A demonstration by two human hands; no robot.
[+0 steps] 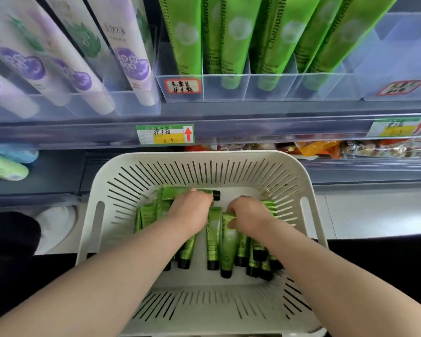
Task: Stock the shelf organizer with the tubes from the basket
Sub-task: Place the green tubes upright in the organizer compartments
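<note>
A white slotted basket (229, 161) sits below the shelf and holds several green tubes with black caps (213, 239). Both hands are down inside it. My left hand (191, 212) grips a green tube (178, 192) that lies crosswise, its black cap pointing right. My right hand (249, 216) has its fingers curled round the top end of another green tube (229, 246). Above, the clear shelf organizer (229, 87) has divided slots with several upright green tubes (187, 37) standing in them.
To the left, another clear bin holds white tubes with purple and green prints (129, 59). A price tag with a red arrow (165, 134) is on the shelf rail. An empty clear bin (399, 57) stands at the right. Snack packets (326, 147) lie on the lower shelf.
</note>
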